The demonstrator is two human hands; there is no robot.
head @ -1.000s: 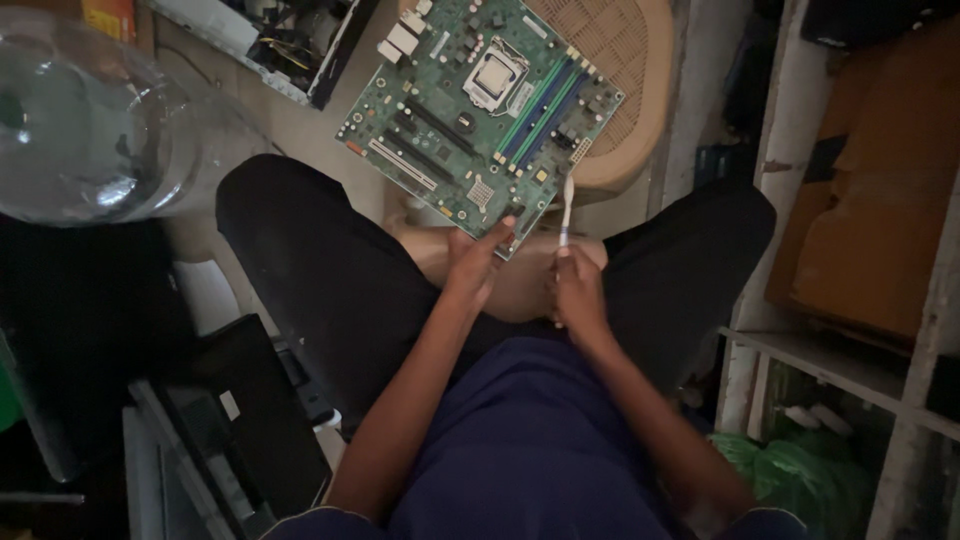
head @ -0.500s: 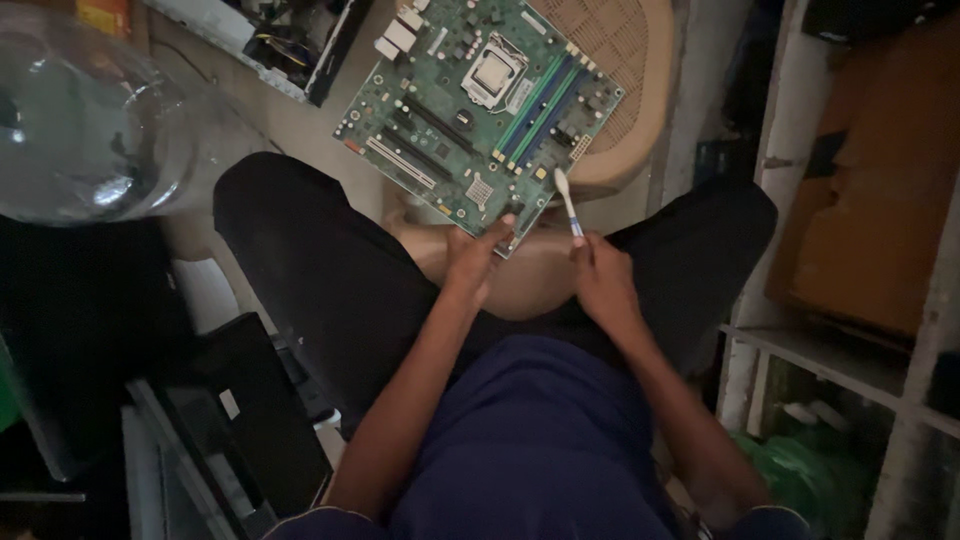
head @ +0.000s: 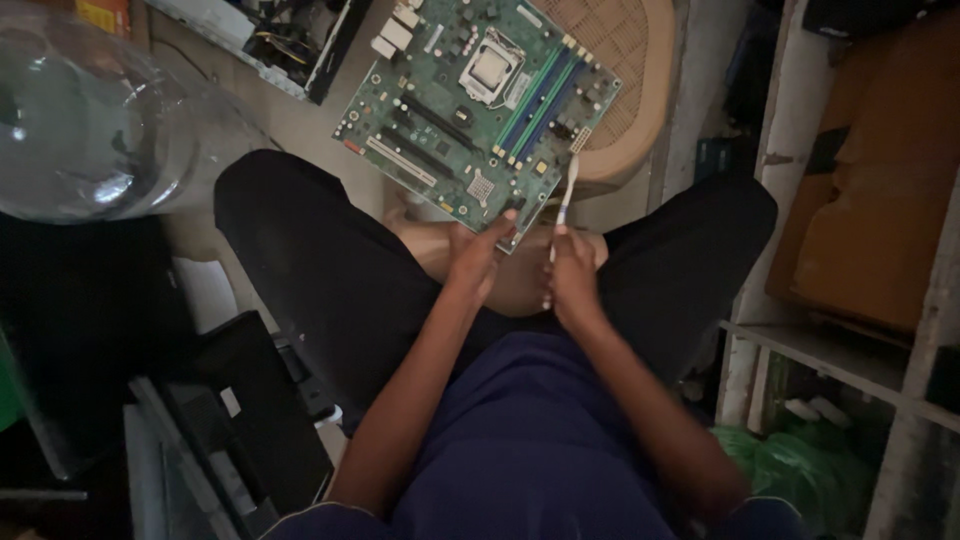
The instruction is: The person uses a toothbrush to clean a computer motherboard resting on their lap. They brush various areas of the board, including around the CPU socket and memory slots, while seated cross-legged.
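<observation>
From the head view, the left hand (head: 478,262) grips the near corner of a green motherboard (head: 480,100), which lies tilted over the person's lap. The right hand (head: 572,278) clasps a white toothbrush (head: 562,205), now more upright than half a second ago, its bristles (blurred) touching the board's right edge beside a woven stool (head: 625,90).

Dim floor (head: 300,120), woven stool (head: 630,60), shelving (head: 850,350)

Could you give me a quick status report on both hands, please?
Left hand grips motherboard corner. Right hand holds toothbrush, bristles at board edge. Nothing obstructing.
</observation>
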